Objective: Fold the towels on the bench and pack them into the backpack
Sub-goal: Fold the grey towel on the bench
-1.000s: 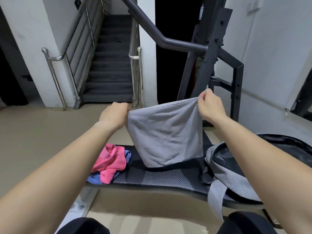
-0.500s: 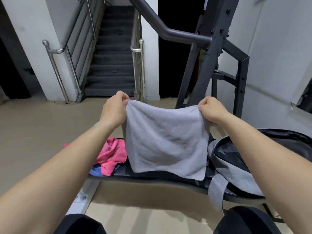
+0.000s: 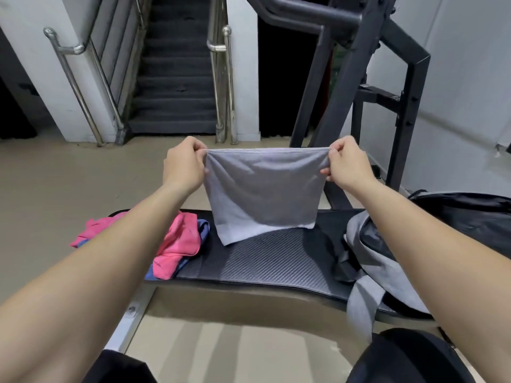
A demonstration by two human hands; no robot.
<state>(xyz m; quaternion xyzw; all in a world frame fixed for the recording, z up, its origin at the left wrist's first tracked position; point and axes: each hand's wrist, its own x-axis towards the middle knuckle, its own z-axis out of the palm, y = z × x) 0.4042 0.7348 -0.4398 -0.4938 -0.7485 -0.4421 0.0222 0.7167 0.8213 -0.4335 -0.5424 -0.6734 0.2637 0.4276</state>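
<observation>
No writing could be read.

The grey towel, the pink towel, the bench and the backpack showed no legible text, label, brand or number.
</observation>
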